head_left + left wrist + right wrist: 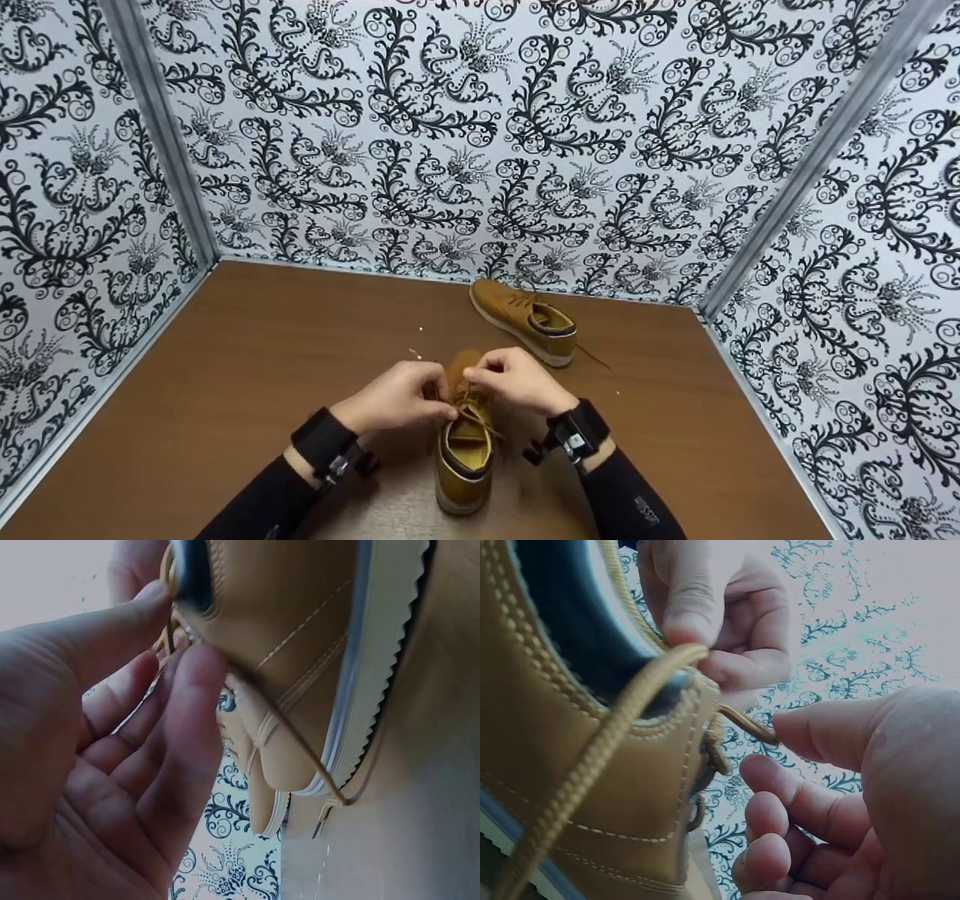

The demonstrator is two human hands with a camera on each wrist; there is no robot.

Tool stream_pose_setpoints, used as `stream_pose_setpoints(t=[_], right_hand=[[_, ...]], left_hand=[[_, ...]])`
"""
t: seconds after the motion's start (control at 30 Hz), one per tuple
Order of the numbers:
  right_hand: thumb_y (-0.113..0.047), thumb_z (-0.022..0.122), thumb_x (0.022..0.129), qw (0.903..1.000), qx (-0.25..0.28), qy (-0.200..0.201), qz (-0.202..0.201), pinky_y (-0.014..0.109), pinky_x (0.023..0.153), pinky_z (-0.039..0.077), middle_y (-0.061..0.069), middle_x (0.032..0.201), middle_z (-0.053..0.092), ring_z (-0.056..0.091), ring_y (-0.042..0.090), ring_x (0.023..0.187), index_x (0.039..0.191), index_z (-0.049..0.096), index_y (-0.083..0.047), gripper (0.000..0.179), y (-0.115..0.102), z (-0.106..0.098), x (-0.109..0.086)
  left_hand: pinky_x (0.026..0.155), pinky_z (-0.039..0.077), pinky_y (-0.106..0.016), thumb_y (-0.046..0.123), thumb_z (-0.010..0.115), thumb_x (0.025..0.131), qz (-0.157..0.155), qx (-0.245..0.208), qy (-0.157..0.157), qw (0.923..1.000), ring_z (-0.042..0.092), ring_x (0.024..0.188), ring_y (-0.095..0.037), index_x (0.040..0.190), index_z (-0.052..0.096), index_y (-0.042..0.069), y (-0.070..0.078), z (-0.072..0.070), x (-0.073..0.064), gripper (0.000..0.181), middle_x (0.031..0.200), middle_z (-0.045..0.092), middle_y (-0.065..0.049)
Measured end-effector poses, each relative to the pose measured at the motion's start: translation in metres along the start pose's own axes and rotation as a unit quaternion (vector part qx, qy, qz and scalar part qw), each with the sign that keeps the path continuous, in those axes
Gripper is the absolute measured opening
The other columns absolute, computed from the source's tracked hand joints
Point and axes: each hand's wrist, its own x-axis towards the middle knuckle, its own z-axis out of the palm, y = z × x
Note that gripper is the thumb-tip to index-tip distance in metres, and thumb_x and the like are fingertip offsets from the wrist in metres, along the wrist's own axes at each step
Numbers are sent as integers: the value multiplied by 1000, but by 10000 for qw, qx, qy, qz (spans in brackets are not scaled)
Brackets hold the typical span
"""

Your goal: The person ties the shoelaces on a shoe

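Observation:
A tan lace-up shoe (459, 480) stands on the table in front of me, its toe pointing away. My left hand (401, 397) is at the left side of its lacing and pinches the shoelace (652, 682) with thumb and fingertips. From the opposite side, my right hand (521, 379) holds another part of the lace, which runs to the thumb tip in the right wrist view. The lace crosses over the shoe's tongue, partly hidden by the fingers. In the left wrist view, one lace end (334, 802) hangs down along the sole.
A matching shoe (517, 311), laced, stands farther back near the patterned wall (450, 150), one lace end lying on the brown table (300, 322). Small white specks dot the tabletop. Patterned panels with grey edges enclose the left and right sides.

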Motion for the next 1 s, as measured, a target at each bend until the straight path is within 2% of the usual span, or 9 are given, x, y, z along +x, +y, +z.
stream_pose_setpoints(t=[0.07,0.17,0.33,0.4,0.53,0.67,0.77,0.87,1.0], right_hand=[[-39,75,106,10000,-24,25,-23,22,63,47,8,86,76,57,7,69,92,82,-17,27,0,-2,0],[-37,75,105,10000,-3,10,-51,21,64,47,10,89,76,57,7,71,95,82,-15,25,0,-5,-1],[-29,78,102,9994,45,-326,-85,20,64,47,-4,85,72,57,6,70,95,82,-13,18,1,-13,-4],[-28,79,101,9981,-18,-599,-108,20,63,46,-7,83,72,57,4,69,94,82,-15,15,2,-16,-5],[-29,80,100,9931,-129,-1151,-205,20,65,51,-5,86,76,65,10,72,95,83,-19,12,4,-19,-6],[-31,81,100,9881,-83,-1521,-222,23,69,60,5,92,82,77,36,83,96,83,-23,9,5,-20,-7],[-31,81,100,9865,-87,-1626,-170,28,71,63,10,95,83,78,46,88,94,82,-24,9,5,-20,-7],[-34,82,100,9863,-178,-1637,-129,30,71,63,9,93,82,78,40,84,93,81,-25,12,5,-20,-8],[-40,84,98,9857,-285,-1650,-171,24,67,58,-1,86,79,70,16,73,90,80,-25,17,2,-20,-10]], left_hand=[[74,60,-24,25,93,91,-128,-83,-16,9999,64,80,-5,97,69,16,-1,-2,-1,27,90,71,3],[76,60,-25,21,89,94,-179,-196,145,9995,65,83,-8,109,65,14,-2,-3,-1,29,96,70,-1],[83,61,-26,17,76,104,-72,-364,478,9982,68,93,-13,143,63,9,1,3,3,42,112,71,-10],[86,60,-27,19,73,107,-72,-355,567,9977,69,96,-15,150,63,10,1,7,5,44,115,71,-11],[91,59,-27,19,70,109,-151,-323,810,9961,69,102,-15,145,70,14,1,12,6,37,116,71,-6],[90,58,-26,19,70,109,-187,-351,923,9949,66,100,-12,138,75,12,0,15,6,30,112,70,-3],[88,57,-25,20,70,109,-184,-392,870,9953,63,97,-10,135,77,10,1,17,7,29,110,69,-3],[88,56,-24,20,71,108,-177,-454,802,9956,61,97,-8,134,77,8,2,19,7,30,110,69,-3],[89,56,-24,19,72,107,-120,-535,808,9952,61,98,-9,134,77,6,3,22,7,30,109,69,-4]])
